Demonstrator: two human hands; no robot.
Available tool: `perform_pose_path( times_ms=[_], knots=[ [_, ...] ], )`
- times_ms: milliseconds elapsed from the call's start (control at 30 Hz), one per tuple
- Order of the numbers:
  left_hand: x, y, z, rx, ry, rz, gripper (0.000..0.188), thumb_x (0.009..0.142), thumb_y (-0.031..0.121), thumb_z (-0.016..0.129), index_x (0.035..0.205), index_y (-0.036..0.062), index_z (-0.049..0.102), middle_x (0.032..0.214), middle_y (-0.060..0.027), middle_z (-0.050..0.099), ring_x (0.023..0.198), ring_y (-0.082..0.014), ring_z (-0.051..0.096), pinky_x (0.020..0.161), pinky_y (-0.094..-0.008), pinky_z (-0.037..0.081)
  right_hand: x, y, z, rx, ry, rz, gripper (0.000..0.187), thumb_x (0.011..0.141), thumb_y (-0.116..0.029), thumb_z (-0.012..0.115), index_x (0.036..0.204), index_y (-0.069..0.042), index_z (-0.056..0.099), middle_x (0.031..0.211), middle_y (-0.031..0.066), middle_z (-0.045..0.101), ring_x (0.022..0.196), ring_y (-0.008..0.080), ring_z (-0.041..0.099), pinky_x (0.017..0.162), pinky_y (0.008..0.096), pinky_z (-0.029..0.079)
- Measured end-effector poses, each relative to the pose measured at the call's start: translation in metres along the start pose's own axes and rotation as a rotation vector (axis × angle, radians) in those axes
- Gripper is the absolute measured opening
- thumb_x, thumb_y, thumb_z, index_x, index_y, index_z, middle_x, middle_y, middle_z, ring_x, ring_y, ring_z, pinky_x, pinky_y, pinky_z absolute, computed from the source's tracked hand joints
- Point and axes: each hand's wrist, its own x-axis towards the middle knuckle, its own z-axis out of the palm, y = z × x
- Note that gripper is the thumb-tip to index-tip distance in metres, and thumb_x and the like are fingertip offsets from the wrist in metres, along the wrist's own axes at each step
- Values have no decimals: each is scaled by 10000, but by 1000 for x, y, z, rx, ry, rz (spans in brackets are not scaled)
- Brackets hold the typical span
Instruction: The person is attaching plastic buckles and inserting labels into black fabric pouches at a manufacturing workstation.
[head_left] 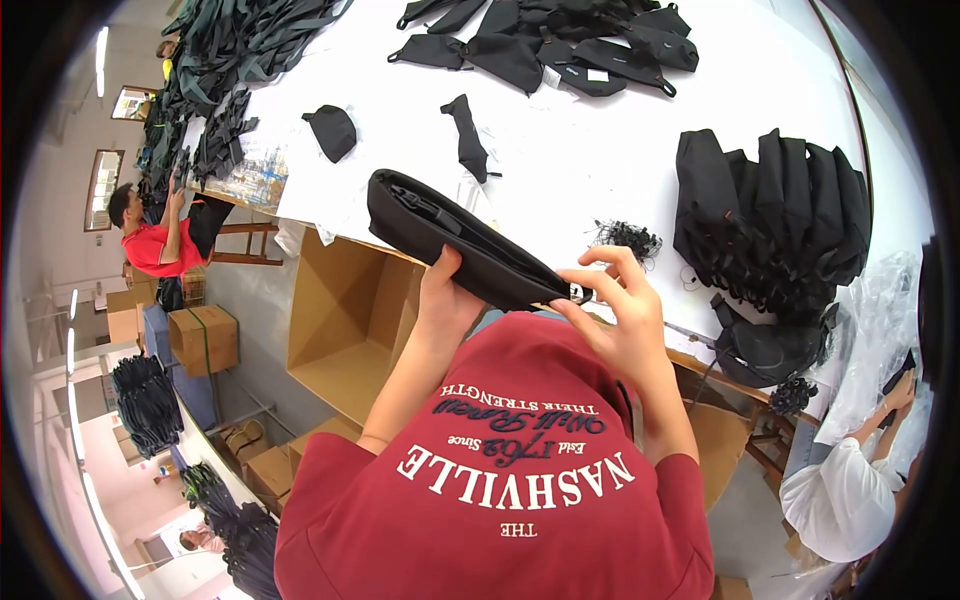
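Note:
A long black fabric pouch is held slantwise in front of my chest, its upper side gaping to show dark straps inside. My left hand grips it from below near the middle, the thumb lying along its near side. At the pouch's right end, my right hand pinches the corner between thumb and fingers, beside a small light-coloured piece too small to make out. Just beyond the pouch, on the white table, lie a narrow black pouch and a rounded black pouch.
Black pouches lie heaped at the far side, with dark straps at far left. Stacked black bags and small black cords sit right. An open cardboard box stands below the table. Co-workers are left and right.

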Motion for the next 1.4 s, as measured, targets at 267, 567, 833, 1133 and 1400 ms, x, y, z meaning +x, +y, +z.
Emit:
perform_pose_path(
  times_ms=[267, 567, 833, 1133, 1400],
  knots=[
    [10, 2, -7, -49, 10, 27, 550, 855, 470, 598, 1215, 61, 520, 1126, -127, 603, 1066, -286, 563, 949, -453, 433, -9, 10, 1, -175, 110, -83, 178, 685, -162, 781, 810, -92, 675, 853, 51, 568, 565, 162, 488, 488, 288, 402],
    [9, -18, 29, 10, 69, -173, 405, 896, 200, 596, 1249, 43, 473, 1131, -95, 598, 1026, -215, 598, 898, -358, 492, 24, -25, -10, 233, 37, 18, 348, 728, -16, 693, 1061, -70, 606, 901, 55, 583, 620, 128, 522, 541, 249, 424],
    [2, -21, 49, 63, 14, -224, 427, 864, 190, 639, 1230, 27, 492, 1119, -86, 599, 1021, -186, 593, 884, -319, 494, 22, -20, -14, 417, -40, 190, 375, 762, 9, 606, 1126, -53, 541, 931, 49, 613, 642, 77, 524, 532, 219, 409],
    [4, -24, 51, 103, -40, -349, 428, 833, 158, 667, 1200, 4, 512, 1074, -91, 612, 951, -175, 618, 832, -306, 516, 22, -14, -19, 115, 68, 53, 349, 722, -18, 676, 1053, -65, 575, 832, 49, 612, 606, 125, 549, 517, 251, 424],
    [4, -29, 67, 232, -64, -414, 465, 807, 173, 682, 1192, -20, 507, 1012, -111, 624, 874, -167, 635, 773, -292, 536, 30, 11, -19, -117, 354, -243, 332, 653, 27, 732, 959, -63, 642, 858, 55, 640, 593, 142, 561, 501, 251, 441]
  ],
)
